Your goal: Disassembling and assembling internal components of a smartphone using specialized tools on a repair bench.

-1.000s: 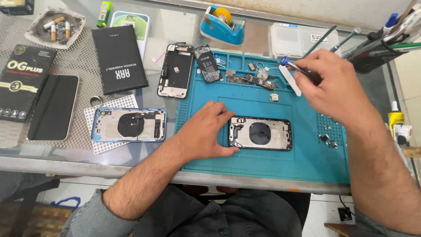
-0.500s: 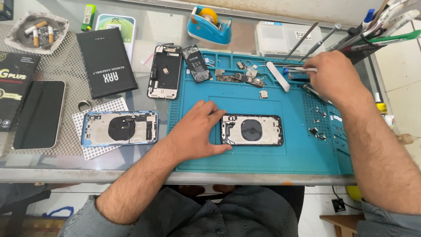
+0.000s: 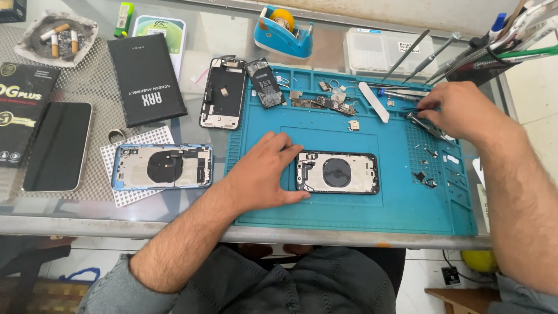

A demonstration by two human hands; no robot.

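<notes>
The black opened phone shell (image 3: 337,172), with a round dark coil in its middle, lies flat on the blue rubber work mat (image 3: 325,215) on the glass table (image 3: 192,131). The left hand (image 3: 264,168) lies flat on the mat with its fingers spread. Its fingertips and thumb touch the left end of the shell and hold it down, but they do not close around it.

The right hand (image 3: 459,110) is far off at the right side of the mat. Its fingers are pinched together on thin metal tweezers (image 3: 429,126), which point down at the small trays there.

I think a few things could go wrong. Tiny screws and bits (image 3: 423,177) sit loose just below the tweezers, so a bump from the wrist could make them roll away. The left hand only presses on one end, so the shell could slide if it gets pushed. The sharp tweezer tips could also scratch the coil.

The left arm comes up from below at a slant. The right arm comes in from the right edge, with the wrist bent over the tools.
</notes>
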